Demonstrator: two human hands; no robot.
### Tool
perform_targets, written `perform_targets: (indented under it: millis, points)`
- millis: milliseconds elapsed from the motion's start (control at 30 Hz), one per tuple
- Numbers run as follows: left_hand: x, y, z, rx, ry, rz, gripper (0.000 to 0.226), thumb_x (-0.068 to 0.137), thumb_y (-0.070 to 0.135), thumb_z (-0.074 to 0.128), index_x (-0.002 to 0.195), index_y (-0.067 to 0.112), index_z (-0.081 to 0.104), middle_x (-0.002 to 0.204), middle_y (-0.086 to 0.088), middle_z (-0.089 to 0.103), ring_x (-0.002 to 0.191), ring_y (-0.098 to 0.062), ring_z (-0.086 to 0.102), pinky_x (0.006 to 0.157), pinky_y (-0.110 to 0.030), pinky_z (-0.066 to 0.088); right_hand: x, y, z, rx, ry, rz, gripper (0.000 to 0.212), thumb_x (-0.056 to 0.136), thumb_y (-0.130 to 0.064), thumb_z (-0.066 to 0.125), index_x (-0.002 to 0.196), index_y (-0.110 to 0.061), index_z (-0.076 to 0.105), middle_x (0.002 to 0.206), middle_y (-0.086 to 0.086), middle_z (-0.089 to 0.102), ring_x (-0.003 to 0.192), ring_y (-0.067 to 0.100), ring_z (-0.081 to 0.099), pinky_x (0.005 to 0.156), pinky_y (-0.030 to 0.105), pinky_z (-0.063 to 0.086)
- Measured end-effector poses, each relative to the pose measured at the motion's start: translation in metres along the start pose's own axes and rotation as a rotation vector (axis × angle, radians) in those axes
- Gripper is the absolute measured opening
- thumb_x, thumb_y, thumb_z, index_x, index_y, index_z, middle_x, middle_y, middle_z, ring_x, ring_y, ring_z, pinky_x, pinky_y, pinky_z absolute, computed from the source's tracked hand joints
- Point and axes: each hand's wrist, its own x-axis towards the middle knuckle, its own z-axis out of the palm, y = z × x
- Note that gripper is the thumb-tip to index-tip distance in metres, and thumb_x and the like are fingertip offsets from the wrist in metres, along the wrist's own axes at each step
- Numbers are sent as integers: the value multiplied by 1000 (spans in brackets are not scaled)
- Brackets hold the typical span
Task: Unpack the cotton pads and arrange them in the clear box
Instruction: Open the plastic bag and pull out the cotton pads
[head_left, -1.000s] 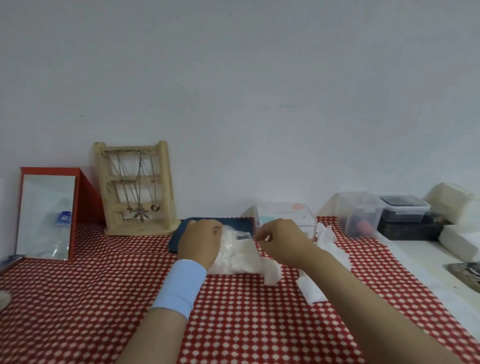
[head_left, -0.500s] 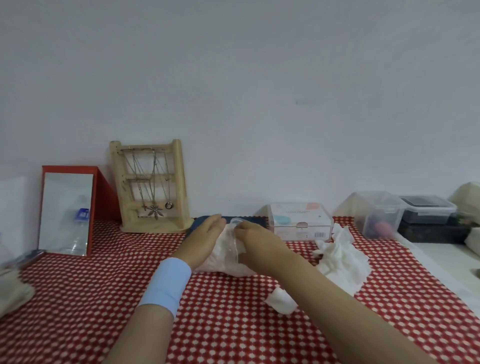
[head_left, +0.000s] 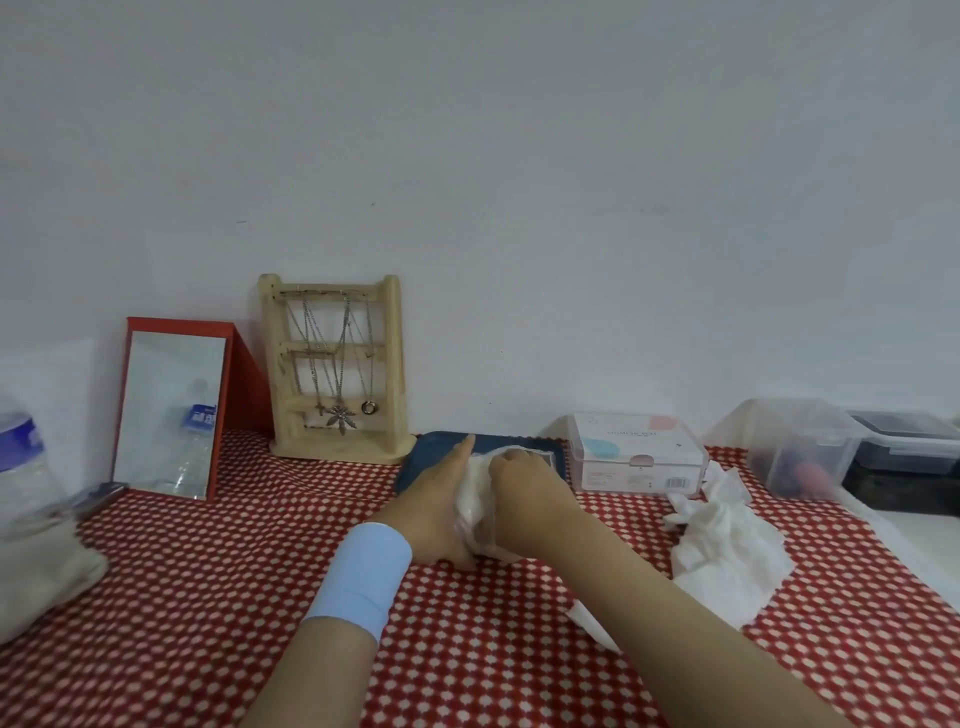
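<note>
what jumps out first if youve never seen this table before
Front and centre, the left hand and right hand press together around a clear bag of cotton pads on the red checked tablecloth. Behind them against the wall stands a wooden jewellery rack hung with necklaces, with a red-framed mirror to its left. Loose white tissue lies crumpled at the right.

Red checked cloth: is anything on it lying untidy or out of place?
Yes. A crumpled heap of white tissue lies loose on the red checked cloth, right of the hands and in front of the clear box. It is rumpled, not stacked, and outside every container.
</note>
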Motion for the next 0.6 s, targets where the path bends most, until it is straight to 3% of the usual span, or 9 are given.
perform_targets:
  millis: [67, 133, 233, 300, 367, 467, 533, 600]
  points:
    - [4, 0, 4, 51, 30, 9, 148, 62, 35, 95, 155, 46, -20, 170, 8, 8, 154, -20, 21, 120, -42, 30, 7, 0, 2, 0, -78, 49, 42, 96, -27, 64, 131, -6, 58, 129, 10, 61, 122, 27, 57, 104, 38, 44]
    - [5, 2, 6, 92, 61, 46, 144, 64, 30, 94, 158, 41, -14, 170, 10, -1, 157, -18, 5, 124, -40, 21, 8, 4, 5, -14, -118, 80, 43, 95, -28, 66, 133, -8, 58, 134, 7, 60, 125, 25, 56, 107, 37, 42]
    - [8, 3, 12, 166, 114, 62, 140, 67, 25, 93, 160, 36, -11, 170, 12, -10, 157, -18, -11, 127, -40, 11, 6, 7, 10, -29, 22, 66, 43, 94, -27, 65, 133, -11, 58, 135, 11, 60, 124, 28, 57, 106, 39, 44]
    - [12, 2, 18, 116, 109, 37, 135, 72, 24, 91, 160, 37, -11, 170, 10, -10, 158, -19, -2, 126, -39, 15, 0, 9, 24, -49, 14, 59, 54, 97, -32, 62, 145, -12, 47, 143, 10, 53, 131, 25, 51, 111, 37, 38]
    - [14, 5, 20, 60, 107, 31, 122, 81, 23, 84, 160, 37, -7, 171, 6, -5, 155, -21, 16, 122, -36, 23, -10, 10, 30, -17, 125, 32, 54, 98, -30, 60, 146, -11, 43, 137, 10, 57, 126, 24, 55, 108, 35, 40]
    - [15, 14, 17, 146, 159, -31, 92, 91, 27, 72, 160, 32, 12, 167, 2, 17, 146, -23, 37, 115, -34, 34, -18, 10, 16, 178, 247, 54, 33, 94, -17, 60, 125, -8, 57, 117, 11, 65, 110, 29, 63, 93, 37, 51]
    - [15, 19, 14, 243, 223, -57, 77, 87, 35, 73, 150, 32, 29, 155, 1, 35, 135, -25, 45, 108, -37, 42, -24, 14, 9, 345, 228, 86, 32, 91, -22, 62, 120, -9, 62, 117, 4, 67, 109, 23, 63, 92, 30, 48]
    - [19, 16, 14, 314, 267, -92, 73, 76, 36, 77, 137, 32, 37, 139, 1, 46, 126, -25, 48, 101, -39, 47, -29, 24, 9, 456, 330, 7, 24, 88, -23, 66, 110, -15, 71, 104, 0, 70, 99, 20, 66, 80, 20, 45]
